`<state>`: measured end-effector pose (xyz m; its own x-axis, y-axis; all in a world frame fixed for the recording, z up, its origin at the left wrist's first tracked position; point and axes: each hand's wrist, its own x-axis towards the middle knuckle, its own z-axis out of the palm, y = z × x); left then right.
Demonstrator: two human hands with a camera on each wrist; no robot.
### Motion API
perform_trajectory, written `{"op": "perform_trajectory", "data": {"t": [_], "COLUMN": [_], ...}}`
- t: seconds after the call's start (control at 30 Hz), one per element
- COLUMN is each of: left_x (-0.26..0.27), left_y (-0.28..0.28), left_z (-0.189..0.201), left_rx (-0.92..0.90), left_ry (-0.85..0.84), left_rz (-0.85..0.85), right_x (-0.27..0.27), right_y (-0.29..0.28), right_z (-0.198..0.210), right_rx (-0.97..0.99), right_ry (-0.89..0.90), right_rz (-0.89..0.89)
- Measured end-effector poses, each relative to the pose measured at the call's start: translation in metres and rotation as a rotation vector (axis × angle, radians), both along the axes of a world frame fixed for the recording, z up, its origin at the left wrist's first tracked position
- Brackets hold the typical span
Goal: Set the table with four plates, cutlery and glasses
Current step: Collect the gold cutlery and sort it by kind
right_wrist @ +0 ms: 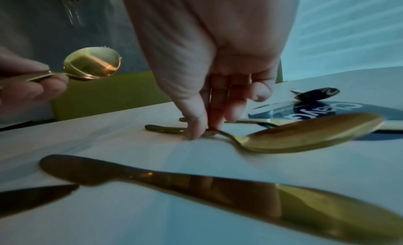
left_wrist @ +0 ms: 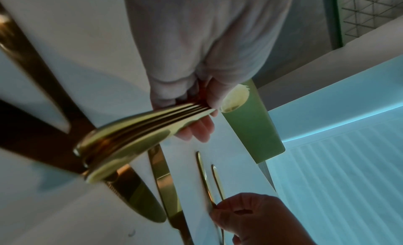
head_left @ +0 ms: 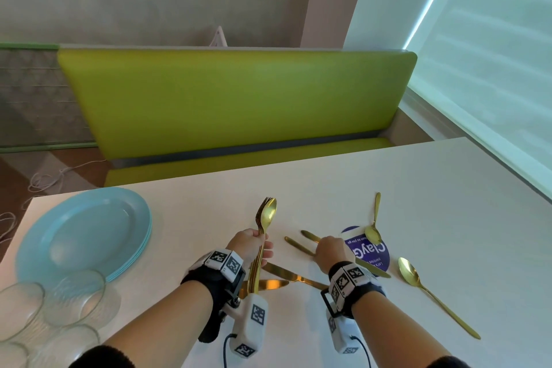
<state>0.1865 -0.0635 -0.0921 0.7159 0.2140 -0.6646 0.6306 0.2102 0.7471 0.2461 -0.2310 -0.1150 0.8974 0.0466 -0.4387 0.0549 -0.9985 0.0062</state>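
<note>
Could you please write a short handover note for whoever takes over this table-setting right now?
Left hand grips a bundle of gold forks and a spoon, held upright.
Right hand pinches a spoon handle on the table.
Blue plates sit stacked at the left, glasses beside them.
Knives and two more spoons lie loose.
Done: cutlery partly gathered.
Left: all four place settings.

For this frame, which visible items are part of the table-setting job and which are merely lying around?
Part of the job:
- stack of pale blue plates
- clear glasses
- bundle of gold forks and a spoon, gripped by the left hand
- gold spoon, its handle pinched by the right hand
- loose gold knives and gold spoons on the white table

Lying about:
- round purple sticker
- white cable on the floor
</note>
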Motion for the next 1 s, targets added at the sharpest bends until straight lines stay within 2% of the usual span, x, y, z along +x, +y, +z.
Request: {"op": "perform_trajectory", "data": {"t": [0.23,0.47,0.67,0.8,1.0], "left_x": [0.006,0.014,0.015,0.015,0.019], "left_y": [0.01,0.017,0.008,-0.001,-0.015], "left_z": [-0.003,-0.006,-0.004,-0.004,-0.006], "left_rx": [0.042,0.197,0.174,0.168,0.258], "left_ry": [-0.01,-0.012,-0.008,-0.013,-0.078], "left_rz": [-0.032,-0.106,-0.259,-0.38,-0.511], "right_x": [0.005,0.0,-0.001,0.001,0.002], "right_y": [0.013,0.03,0.039,0.04,0.038], "right_z": [0.002,0.025,0.056,0.065,0.064], "right_rx": [0.004,-0.024,-0.053,-0.079,-0.059], "right_ry": [0.006,-0.183,-0.282,-0.291,-0.244], "right_rz": [0.158,0.646,0.995,1.121,1.178]}}
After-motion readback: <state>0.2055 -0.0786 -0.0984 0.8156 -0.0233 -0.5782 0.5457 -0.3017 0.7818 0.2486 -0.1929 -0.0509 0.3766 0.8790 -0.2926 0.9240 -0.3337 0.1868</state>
